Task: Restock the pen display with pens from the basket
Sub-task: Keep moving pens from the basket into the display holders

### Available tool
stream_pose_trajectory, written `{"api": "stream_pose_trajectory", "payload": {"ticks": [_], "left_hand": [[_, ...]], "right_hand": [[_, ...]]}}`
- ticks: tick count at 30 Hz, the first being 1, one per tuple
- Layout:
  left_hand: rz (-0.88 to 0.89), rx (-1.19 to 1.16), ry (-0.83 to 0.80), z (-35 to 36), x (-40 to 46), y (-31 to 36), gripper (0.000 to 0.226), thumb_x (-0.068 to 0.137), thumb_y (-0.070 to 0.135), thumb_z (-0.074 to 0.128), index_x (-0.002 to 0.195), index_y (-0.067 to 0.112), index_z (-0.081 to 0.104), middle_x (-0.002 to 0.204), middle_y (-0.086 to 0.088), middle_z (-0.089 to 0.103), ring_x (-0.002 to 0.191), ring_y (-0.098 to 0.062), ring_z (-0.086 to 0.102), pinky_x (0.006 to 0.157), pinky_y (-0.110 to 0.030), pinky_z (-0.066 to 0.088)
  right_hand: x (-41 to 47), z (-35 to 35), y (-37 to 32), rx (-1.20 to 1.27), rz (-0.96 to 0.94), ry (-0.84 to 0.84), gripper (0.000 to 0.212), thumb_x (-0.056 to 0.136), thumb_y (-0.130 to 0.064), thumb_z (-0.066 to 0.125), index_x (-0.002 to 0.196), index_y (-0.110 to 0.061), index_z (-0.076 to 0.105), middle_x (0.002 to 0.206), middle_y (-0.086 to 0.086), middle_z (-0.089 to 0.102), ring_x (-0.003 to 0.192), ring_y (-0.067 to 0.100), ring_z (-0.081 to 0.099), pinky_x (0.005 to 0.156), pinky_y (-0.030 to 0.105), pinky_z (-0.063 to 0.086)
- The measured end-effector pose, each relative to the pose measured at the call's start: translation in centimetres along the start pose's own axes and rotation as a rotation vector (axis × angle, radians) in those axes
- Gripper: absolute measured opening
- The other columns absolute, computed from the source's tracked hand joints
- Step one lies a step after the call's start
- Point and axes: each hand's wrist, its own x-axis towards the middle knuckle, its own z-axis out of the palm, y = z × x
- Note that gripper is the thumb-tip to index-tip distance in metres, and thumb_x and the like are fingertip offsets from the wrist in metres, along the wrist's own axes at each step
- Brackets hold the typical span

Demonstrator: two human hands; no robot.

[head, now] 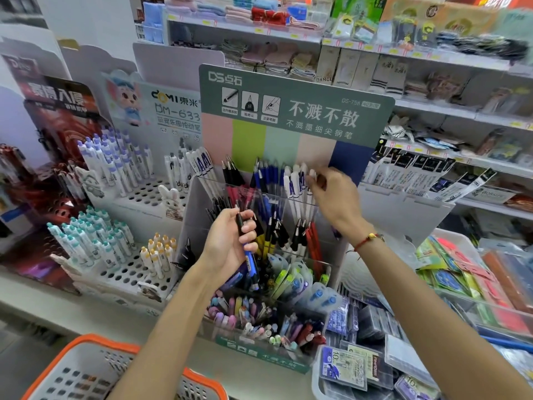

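Observation:
The tiered clear pen display with a green header card stands in the middle of the shelf. My left hand grips a small bunch of pens, blue and black, in front of the display's middle tier. My right hand reaches to the top tier and pinches the cap of a white pen among the white pens standing there. The grey basket with an orange rim sits at the bottom left; its contents are hidden.
White peg-hole pen stands with white pens fill the left. Trays of refill boxes and packaged stationery lie to the right. Store shelves with socks and towels run behind.

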Motion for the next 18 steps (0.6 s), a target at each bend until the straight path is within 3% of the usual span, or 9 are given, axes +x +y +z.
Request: {"api": "stream_pose_trajectory", "payload": {"ticks": [4,6,8,10,13,15,18], "left_hand": [[0.076,-0.087,-0.013,-0.9,-0.6,1.0,0.023,0.097,0.018,0.022,0.082,0.015,0.039,0.063,0.004,0.033,0.048,-0.008,0.029,0.045,-0.02,0.031],[0.115,-0.089,0.004,-1.3,-0.7,1.3,0.023,0.099,0.017,0.023,0.082,0.016,0.039,0.066,0.003,0.038,0.052,-0.009,0.034,0.054,-0.022,0.037],[0.154,-0.059,0.024,-1.9,-0.9,1.6,0.025,0.102,0.016,0.025,0.084,0.016,0.043,0.071,0.002,0.05,0.061,-0.01,0.048,0.063,-0.024,0.048],[0.203,0.023,0.045,-2.4,-1.2,1.8,0.027,0.105,0.016,0.027,0.088,0.015,0.048,0.089,-0.003,0.069,0.085,-0.015,0.064,0.079,-0.03,0.053],[0.315,0.186,0.068,-2.8,-1.6,2.2,0.026,0.107,0.013,0.027,0.093,0.017,0.048,0.126,-0.008,0.064,0.123,-0.021,0.056,0.105,-0.037,0.042],[0.389,0.258,0.09,-3.5,-2.0,2.7,0.024,0.106,0.012,0.028,0.099,0.017,0.05,0.135,-0.007,0.057,0.132,-0.02,0.049,0.114,-0.039,0.035],[0.46,0.392,0.12,-4.6,-2.5,3.4,0.022,0.106,0.015,0.034,0.108,0.023,0.055,0.132,0.003,0.057,0.133,-0.014,0.046,0.117,-0.038,0.031]], "right_hand": [[0.7,-0.9,-1.0,-0.025,0.037,-0.019,0.032,0.093,-0.027,0.063,0.118,-0.007,0.06,0.113,0.012,0.062,0.099,0.032,0.059,0.078,0.04,0.05],[-0.3,-0.9,-2.1,0.072,-0.002,0.152,0.037,0.092,-0.025,0.064,0.123,-0.008,0.053,0.105,0.007,0.058,0.085,0.021,0.057,0.07,0.038,0.05],[-1.9,-0.8,-4.0,0.202,-0.089,0.244,0.025,0.094,-0.022,0.062,0.116,-0.011,0.057,0.088,-0.003,0.056,0.069,0.01,0.051,0.062,0.031,0.047],[-3.3,-0.4,-6.1,0.34,-0.116,0.07,0.012,0.095,-0.022,0.06,0.103,-0.015,0.064,0.078,-0.009,0.059,0.066,0.005,0.053,0.062,0.027,0.047],[-4.4,0.7,-8.7,0.443,-0.037,-0.353,0.018,0.096,-0.032,0.058,0.101,-0.017,0.067,0.085,-0.009,0.065,0.074,0.002,0.059,0.073,0.026,0.052],[-4.6,1.6,-9.7,0.44,-0.018,-0.527,0.025,0.095,-0.038,0.058,0.107,-0.018,0.066,0.096,-0.006,0.069,0.076,0.003,0.061,0.077,0.024,0.051],[-4.6,2.7,-10.9,0.517,-0.049,-0.652,0.033,0.093,-0.037,0.063,0.117,-0.015,0.067,0.104,-0.002,0.072,0.075,0.001,0.064,0.073,0.015,0.052]]}}
